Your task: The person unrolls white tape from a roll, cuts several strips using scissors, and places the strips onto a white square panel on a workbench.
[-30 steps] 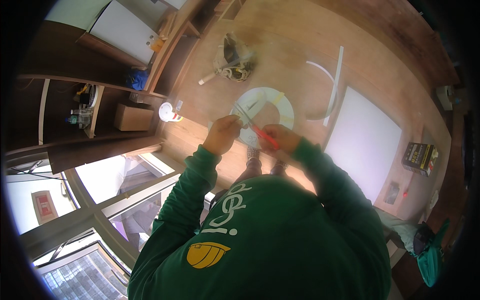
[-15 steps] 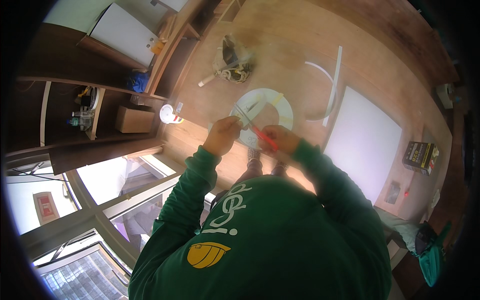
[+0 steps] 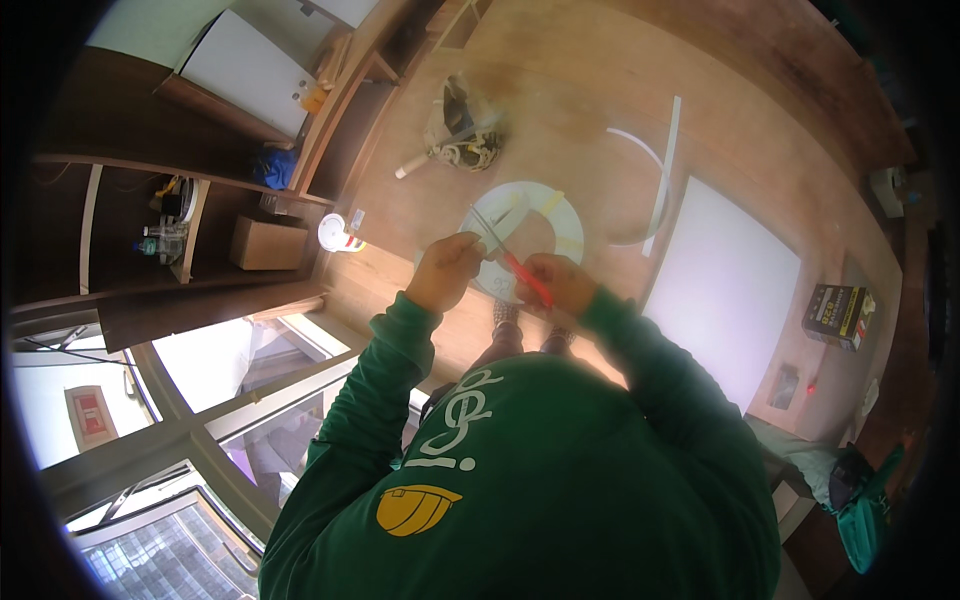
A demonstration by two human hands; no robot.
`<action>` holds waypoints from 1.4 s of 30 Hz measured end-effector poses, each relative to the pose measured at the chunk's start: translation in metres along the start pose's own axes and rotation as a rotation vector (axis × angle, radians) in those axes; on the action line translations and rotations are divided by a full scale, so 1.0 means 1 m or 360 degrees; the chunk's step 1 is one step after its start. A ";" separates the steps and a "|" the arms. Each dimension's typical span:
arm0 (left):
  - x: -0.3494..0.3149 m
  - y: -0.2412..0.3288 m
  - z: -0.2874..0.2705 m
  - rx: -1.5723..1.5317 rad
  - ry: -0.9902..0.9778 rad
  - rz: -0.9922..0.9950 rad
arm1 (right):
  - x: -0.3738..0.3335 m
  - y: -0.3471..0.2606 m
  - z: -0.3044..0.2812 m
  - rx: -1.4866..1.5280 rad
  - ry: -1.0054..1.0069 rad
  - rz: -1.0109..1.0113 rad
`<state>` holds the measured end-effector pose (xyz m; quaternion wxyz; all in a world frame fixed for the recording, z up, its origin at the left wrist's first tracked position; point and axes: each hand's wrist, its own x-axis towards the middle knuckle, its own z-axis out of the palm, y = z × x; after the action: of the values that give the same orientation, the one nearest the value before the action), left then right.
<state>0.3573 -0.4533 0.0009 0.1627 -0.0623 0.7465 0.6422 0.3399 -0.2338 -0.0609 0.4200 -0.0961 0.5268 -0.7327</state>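
Observation:
My right hand [image 3: 562, 286] is closed round the red handles of a pair of scissors [image 3: 526, 277]. Their metal blades point up and left, past the fingertips of my left hand [image 3: 446, 272]. A thin pale strip [image 3: 491, 245], partly hidden, is pinched in my left fingers beside the blades. Below both hands lies a flat white coil [image 3: 567, 222], ring-shaped, with bits of yellow tape across it.
A white bucket [image 3: 333, 233] stands left, near open shelves [image 3: 190, 225]. An open bag [image 3: 463, 140] lies ahead. Right are a curved strip [image 3: 660, 160], a straight strip [image 3: 664, 175], a white panel [image 3: 728, 290] and a dark box [image 3: 838, 316].
Both hands keep nearly the same pose, with the scissors still crossing by the left fingertips. The view has shifted very slightly; nothing was let go or picked up.

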 end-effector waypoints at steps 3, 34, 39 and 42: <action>0.000 0.001 -0.001 0.0035 -0.0008 0.0017 | 0.001 0.001 0.001 0.0023 0.0023 -0.0021; -0.009 0.004 -0.004 0.0723 -0.0050 -0.0007 | -0.048 0.215 -0.149 -0.1581 0.1426 0.0696; -0.016 0.017 -0.004 0.0786 -0.0092 0.0086 | -0.054 0.220 -0.142 -0.1401 0.1289 0.0472; -0.023 0.031 -0.005 0.0712 -0.0093 0.0052 | -0.054 0.214 -0.133 -0.1364 0.1216 0.0363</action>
<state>0.3688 -0.4555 0.0383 0.1834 0.0061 0.8662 0.4647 0.4064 -0.1227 -0.2839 0.2000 0.0709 0.8973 -0.3871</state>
